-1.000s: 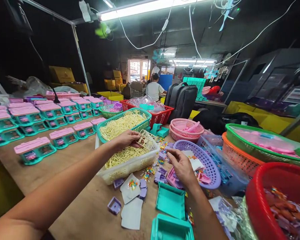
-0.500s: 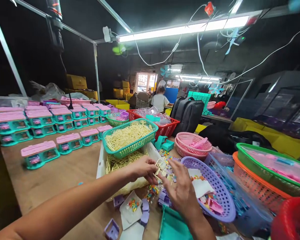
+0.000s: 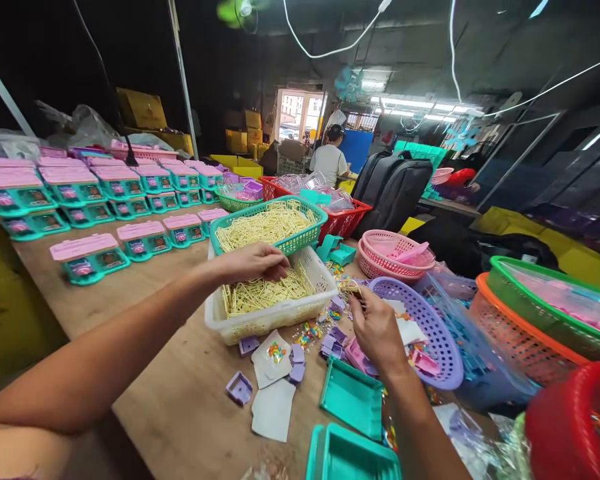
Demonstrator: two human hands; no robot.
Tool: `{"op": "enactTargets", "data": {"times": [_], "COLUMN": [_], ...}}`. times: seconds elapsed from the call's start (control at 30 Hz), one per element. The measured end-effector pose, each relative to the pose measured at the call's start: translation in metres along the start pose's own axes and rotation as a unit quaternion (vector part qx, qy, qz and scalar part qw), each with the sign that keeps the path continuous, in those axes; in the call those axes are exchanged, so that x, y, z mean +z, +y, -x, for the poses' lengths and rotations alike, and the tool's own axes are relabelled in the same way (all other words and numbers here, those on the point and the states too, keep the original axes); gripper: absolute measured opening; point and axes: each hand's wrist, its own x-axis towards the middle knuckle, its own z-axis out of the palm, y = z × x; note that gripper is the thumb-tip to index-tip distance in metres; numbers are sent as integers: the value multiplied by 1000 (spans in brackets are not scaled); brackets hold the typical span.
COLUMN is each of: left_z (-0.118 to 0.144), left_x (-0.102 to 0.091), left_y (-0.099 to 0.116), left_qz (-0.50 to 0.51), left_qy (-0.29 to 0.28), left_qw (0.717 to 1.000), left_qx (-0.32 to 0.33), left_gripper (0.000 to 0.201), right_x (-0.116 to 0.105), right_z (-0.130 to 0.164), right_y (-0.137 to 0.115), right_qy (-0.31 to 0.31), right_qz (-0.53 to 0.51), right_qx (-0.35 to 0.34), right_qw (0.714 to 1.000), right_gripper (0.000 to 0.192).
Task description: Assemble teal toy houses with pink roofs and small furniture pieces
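My left hand (image 3: 261, 261) is over the white basket (image 3: 275, 312), its fingers curled together, and whatever they may hold is hidden. Thin pale-yellow plastic frame pieces (image 3: 260, 293) fill this basket. More of them (image 3: 267, 223) are heaped in the teal basket (image 3: 300, 241) resting on its back rim. My right hand (image 3: 377, 327) pinches a pale-yellow plastic frame piece (image 3: 349, 287) to the right of the white basket. Below the hands lie small purple plastic parts (image 3: 239, 388), a white sheet with bagged coloured beads (image 3: 275, 353) and teal trays (image 3: 353, 397).
Rows of teal boxes with pink lids (image 3: 87, 257) stand at left. On the right are a purple basket (image 3: 450, 360), pink baskets (image 3: 397, 250), an orange basket (image 3: 525, 333) and a red container (image 3: 575, 420). A black backpack (image 3: 393, 197) and a seated person (image 3: 330, 160) are behind.
My hands were close together around a pale-yellow piece. The left has moved left over the white basket; the right keeps a piece and is more closed. The view has tilted down.
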Motion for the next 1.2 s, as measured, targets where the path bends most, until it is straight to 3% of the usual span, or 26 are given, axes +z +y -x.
{"op": "enactTargets", "data": {"times": [0.07,0.13,0.2,0.3,0.43,0.57,0.63,0.7,0.77,0.9,1.03,1.2], "left_z": [-2,-8,-17,-29,-34,-27,-23,-21,-20,-21,-19,-7], "left_x": [4,16,29,40,38,32,29,27,25,20,17,33], "left_y": [-16,-32,-47,-62,-70,-70,-70,-71,-71,-68,-60,-30], "left_qz": [-155,-231,-263,-312,-348,-351,-338,-317,-292,-231,-198,-212], "left_qy": [-30,-44,-56,-78,-77,-63,-58,-54,-50,-33,42,152], "left_qw": [987,972,963,947,934,934,939,947,955,972,979,962], "left_qx": [-5,-13,-21,-20,-7,-4,-8,-20,-32,-37,-16,83], "left_gripper": [29,32,37,25,16,23,36,51,57,38,35,36], "right_x": [0,4,9,14,13,11,13,16,19,18,8,9], "right_z": [-3,-6,-8,-8,-5,-4,-4,-4,-3,2,7,11], "right_y": [-2,-4,-6,-8,-6,1,3,3,2,-4,-4,-6], "right_qy": [0,-6,-17,-38,-46,-55,-72,-94,-109,-120,-131,-139], "right_qz": [-4,-12,-21,-33,-63,-151,-257,-363,-419,-452,-484,-522], "right_qx": [6,-1,-6,-1,16,58,112,172,210,231,249,285], "right_qw": [1000,1000,1000,999,997,985,957,911,877,853,828,792], "right_gripper": [23,22,21,21,22,25,26,29,32,33,31,24]}}
